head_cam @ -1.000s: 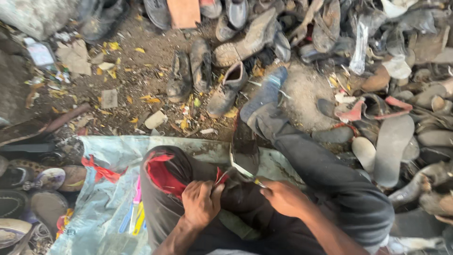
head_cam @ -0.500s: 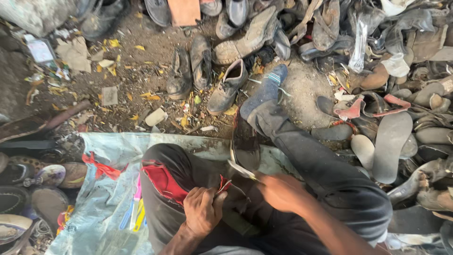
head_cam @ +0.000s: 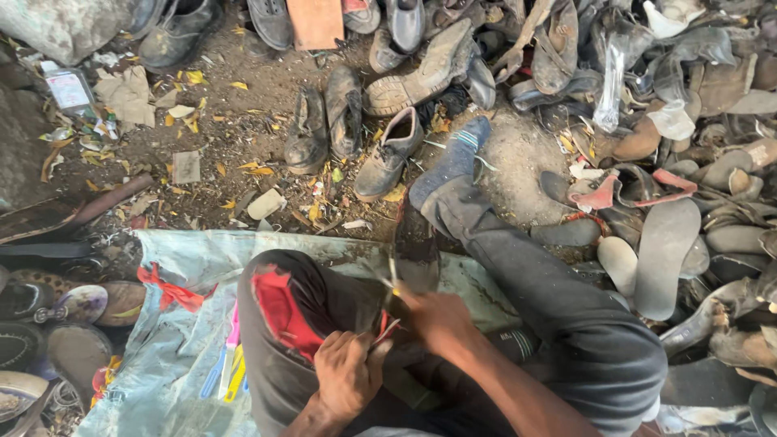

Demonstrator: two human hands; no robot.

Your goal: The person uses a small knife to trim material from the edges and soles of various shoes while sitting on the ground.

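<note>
Bare dirt strewn with yellow leaf scraps and paper bits makes up the ground (head_cam: 243, 154), and worn footwear crowds it on every side — scuffed boots (head_cam: 328, 117) standing in a pair, loose soles (head_cam: 664, 251) and sandals heaped at the right. The person sits on a pale plastic sheet (head_cam: 186, 267) with the right leg stretched out in grey trousers and a blue sock (head_cam: 457, 154). A dark shoe (head_cam: 417, 251) is propped upright in the lap between the knees. The left hand (head_cam: 348, 380) is curled closed, pinching the shoe's lower edge beside a red lining (or perhaps a red cloth, it is hard to tell). The right hand (head_cam: 441, 320) is clenched around a thin metal tool (head_cam: 392, 271) whose tip rises beside the shoe. With a pointed tool worked so close to the other hand's fingers, a slip could likely jab them or the thigh below — the shoe rests on nothing firm, so it may twist under pressure.
</note>
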